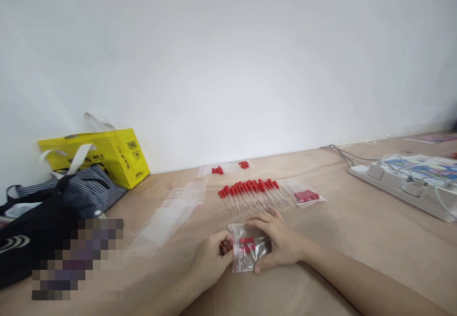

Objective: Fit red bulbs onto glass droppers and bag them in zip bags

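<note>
A small clear zip bag [248,253] with red-capped droppers inside lies on the tan table [342,230] in front of me. My left hand [210,258] is curled and pinches the bag's left edge. My right hand [278,244] lies over the bag's right side, fingers on top and thumb under its lower edge. Just beyond, a row of loose clear droppers with red caps [252,193] is spread on the table. A filled bag of droppers [305,195] lies to their right.
Empty clear zip bags [171,216] lie to the left. Loose red caps [230,167] sit on a bag near the wall. A yellow bag [114,154], a striped bag [82,190] and a black bag [28,240] stand far left. A white power strip [400,182] with cables lies right.
</note>
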Demonstrator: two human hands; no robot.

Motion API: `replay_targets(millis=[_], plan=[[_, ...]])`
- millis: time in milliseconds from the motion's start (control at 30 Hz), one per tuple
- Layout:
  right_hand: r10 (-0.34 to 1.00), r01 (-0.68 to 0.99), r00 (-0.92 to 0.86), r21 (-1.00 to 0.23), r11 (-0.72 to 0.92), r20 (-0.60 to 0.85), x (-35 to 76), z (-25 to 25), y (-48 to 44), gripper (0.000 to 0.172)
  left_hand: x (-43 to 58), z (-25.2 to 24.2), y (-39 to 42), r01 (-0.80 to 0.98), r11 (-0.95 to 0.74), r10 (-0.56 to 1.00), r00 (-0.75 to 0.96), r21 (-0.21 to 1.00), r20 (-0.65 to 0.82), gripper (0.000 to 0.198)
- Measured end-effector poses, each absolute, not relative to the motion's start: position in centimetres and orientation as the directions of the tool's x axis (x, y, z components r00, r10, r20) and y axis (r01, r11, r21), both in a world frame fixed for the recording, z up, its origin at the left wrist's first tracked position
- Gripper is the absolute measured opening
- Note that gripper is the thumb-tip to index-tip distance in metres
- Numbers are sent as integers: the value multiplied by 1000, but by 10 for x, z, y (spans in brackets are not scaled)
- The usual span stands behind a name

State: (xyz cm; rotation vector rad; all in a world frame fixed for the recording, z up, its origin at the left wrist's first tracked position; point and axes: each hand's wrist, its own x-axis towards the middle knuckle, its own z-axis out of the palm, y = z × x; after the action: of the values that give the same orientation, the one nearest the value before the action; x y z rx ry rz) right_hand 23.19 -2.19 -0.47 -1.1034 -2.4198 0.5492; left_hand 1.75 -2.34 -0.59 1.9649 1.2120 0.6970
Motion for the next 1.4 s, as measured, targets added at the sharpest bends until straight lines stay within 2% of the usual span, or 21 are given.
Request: replay_targets(millis=[133, 200, 233, 333, 433, 600, 733, 1067, 1233, 1400], plan=[[774, 609, -599, -510, 607, 206, 231, -4, -24, 81, 4, 6, 3, 561, -402, 838, 544, 724, 45, 10], [778, 612, -598, -517, 599, 193, 230, -4, -25, 79, -3, 12, 29, 683, -483, 871, 440, 547, 220, 9], [779, 613, -598, -519, 595, 187, 230, -4, -25, 79, -6, 14, 43, 710, -479, 877, 407, 515, 254, 9], [780, 613, -599, -525, 590, 177, 230, -4, -25, 79, -6, 14, 85, 750, -469, 882, 368, 467, 295, 18], [776, 608, -606, -528, 593, 174, 231, -3, -25, 79, -1, 9, 114, 757, -516, 854, 416, 401, 313, 25], [774, 611, -612, -526, 592, 161, 231, -3, -23, 79, -3, 8, 133, 721, -618, 785, 544, 313, 296, 19], [775, 610, -612, -532, 587, 155, 232, -3, -22, 80, -10, 11, 137, 710, -647, 762, 591, 279, 265, 13], [772, 605, -615, -533, 591, 157, 231, -3, -22, 79, -20, 23, 120, 660, -709, 705, 665, 247, 246, 17], [774, 606, -612, -533, 591, 163, 232, -4, -23, 79, -55, 38, 74, 670, -701, 713, 645, 246, 274, 21], [779, 603, -603, -540, 587, 172, 231, -4, -24, 78, -84, 32, 17, 692, -652, 758, 577, 309, 305, 22]])
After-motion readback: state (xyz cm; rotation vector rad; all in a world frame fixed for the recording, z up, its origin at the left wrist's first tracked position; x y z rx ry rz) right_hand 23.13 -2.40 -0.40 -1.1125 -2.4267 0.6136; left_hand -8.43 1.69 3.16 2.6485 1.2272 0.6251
